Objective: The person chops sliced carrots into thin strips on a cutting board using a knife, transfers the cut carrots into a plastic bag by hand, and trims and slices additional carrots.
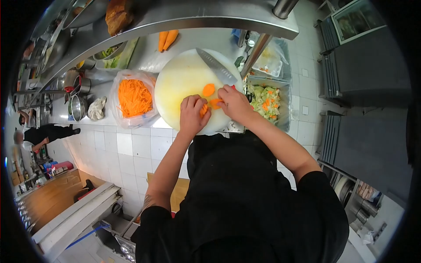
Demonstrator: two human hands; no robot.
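Observation:
On the round white cutting board (175, 79), my left hand (191, 115) curls around several orange carrot slices (204, 109). My right hand (235, 104) pinches a carrot piece (215, 103) between thumb and fingers, just right of the left hand. One loose carrot slice (208, 90) lies flat above both hands. A wide-bladed knife (215, 65) rests on the board beyond them; its handle end is mostly hidden by my right hand.
Left of the board stands a clear bag of shredded carrot (135, 98). Whole carrots (167, 40) lie behind it. A bin of vegetable scraps (267, 103) sits to the right. A metal shelf (210, 22) overhangs the counter. Another person (44, 136) is far left.

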